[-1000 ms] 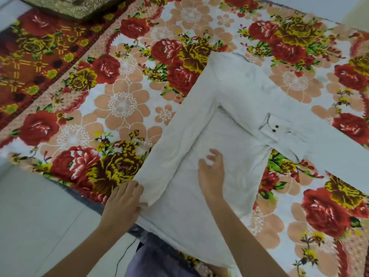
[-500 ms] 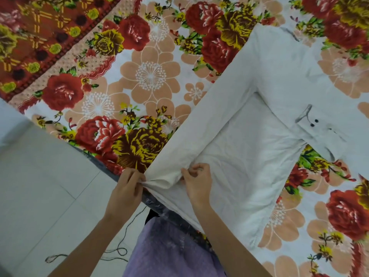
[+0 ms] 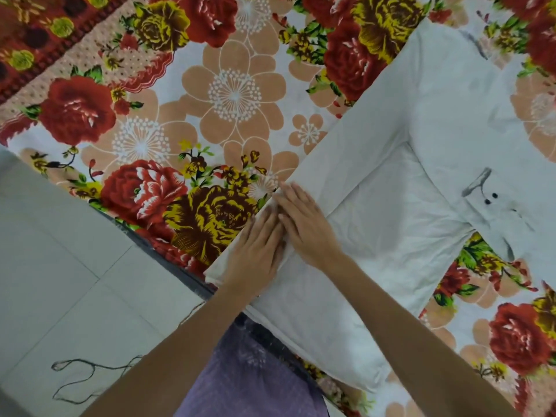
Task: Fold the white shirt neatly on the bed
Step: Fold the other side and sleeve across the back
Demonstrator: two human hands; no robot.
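Head view: left hand [image 3: 255,254] and right hand [image 3: 307,224], pinching the folded sleeve [image 3: 346,158] half a second before, lay flat and open on the white shirt [image 3: 406,224], smoothing it.

The shirt [image 3: 421,206] lies flat on the bed [image 3: 210,115], over its right part, with its near end at the bed's near edge. One sleeve [image 3: 346,152] is folded inward along the shirt's left side, lying on the body panel. Both hands rest on that sleeve near its lower end: the left hand [image 3: 255,251] just left of the right hand [image 3: 304,224] (touching side by side). The floor [image 3: 60,266] lies left of the bed, with a thread [image 3: 81,380] on it near the person's legs.
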